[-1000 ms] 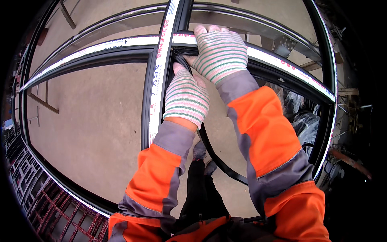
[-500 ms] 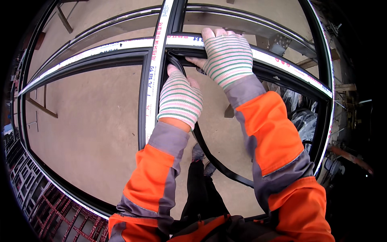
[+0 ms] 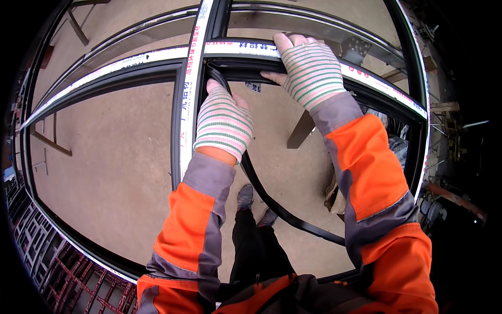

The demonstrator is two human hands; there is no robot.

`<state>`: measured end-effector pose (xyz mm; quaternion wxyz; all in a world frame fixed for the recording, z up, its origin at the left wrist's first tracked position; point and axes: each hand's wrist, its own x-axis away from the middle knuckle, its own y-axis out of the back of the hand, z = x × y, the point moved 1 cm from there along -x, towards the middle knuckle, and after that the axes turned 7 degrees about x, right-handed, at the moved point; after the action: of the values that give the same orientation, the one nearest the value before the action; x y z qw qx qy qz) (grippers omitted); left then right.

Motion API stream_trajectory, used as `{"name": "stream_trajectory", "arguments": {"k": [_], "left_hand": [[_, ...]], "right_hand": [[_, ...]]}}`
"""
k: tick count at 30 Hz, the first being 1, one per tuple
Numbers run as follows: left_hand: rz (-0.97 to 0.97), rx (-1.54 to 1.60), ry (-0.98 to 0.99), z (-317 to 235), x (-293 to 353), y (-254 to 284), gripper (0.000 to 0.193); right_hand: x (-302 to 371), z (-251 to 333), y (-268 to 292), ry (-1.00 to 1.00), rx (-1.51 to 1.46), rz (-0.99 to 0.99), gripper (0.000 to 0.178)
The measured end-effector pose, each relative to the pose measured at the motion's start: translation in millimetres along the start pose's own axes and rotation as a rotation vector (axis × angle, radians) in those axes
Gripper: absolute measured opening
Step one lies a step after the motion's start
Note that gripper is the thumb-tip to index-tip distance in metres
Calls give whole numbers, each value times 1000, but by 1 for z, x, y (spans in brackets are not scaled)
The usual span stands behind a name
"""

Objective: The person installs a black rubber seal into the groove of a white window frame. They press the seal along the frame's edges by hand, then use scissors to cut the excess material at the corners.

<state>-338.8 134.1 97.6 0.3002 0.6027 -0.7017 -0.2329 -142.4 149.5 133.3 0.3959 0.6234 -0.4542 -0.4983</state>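
Note:
A black metal window frame with white printed film on its bars spans the view. Below the joint of its upright bar (image 3: 187,104) and crossbar (image 3: 238,48), my left hand (image 3: 225,123), in a striped knit glove, is closed on a black rubber sealing strip (image 3: 277,208). The strip's upper end bends into the corner of the opening; the rest hangs in a long curve to the lower right. My right hand (image 3: 312,70), gloved alike, grips the crossbar further right, fingers over the top and thumb along the lower edge. Its fingertips are partly hidden behind the bar.
Metal beams (image 3: 314,25) run beneath the frame at the far side, with a metal leg (image 3: 300,130) below the crossbar. Dark red lattice pieces (image 3: 68,275) lie at lower left. Plastic-wrapped material (image 3: 398,146) shows at right. My shoes (image 3: 245,197) stand on the floor.
My right hand has slid right along the crossbar, away from the corner. My left hand stays by the corner with the strip. The whole view has shifted slightly.

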Motion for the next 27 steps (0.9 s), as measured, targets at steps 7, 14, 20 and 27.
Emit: {"name": "stream_trajectory", "arguments": {"k": [7, 14, 20, 27], "left_hand": [[6, 9, -15, -5, -2, 1, 31], [4, -91, -137, 5, -5, 0, 29], [194, -1236, -755, 20, -10, -24, 27], [215, -943, -614, 17, -8, -6, 33]], "right_hand": [[11, -19, 2, -31, 36, 26, 66], [74, 38, 29, -67, -330, -291, 64], [156, 135, 34, -760, -1696, 468, 49], [150, 135, 41, -723, -1607, 640, 42]]}}
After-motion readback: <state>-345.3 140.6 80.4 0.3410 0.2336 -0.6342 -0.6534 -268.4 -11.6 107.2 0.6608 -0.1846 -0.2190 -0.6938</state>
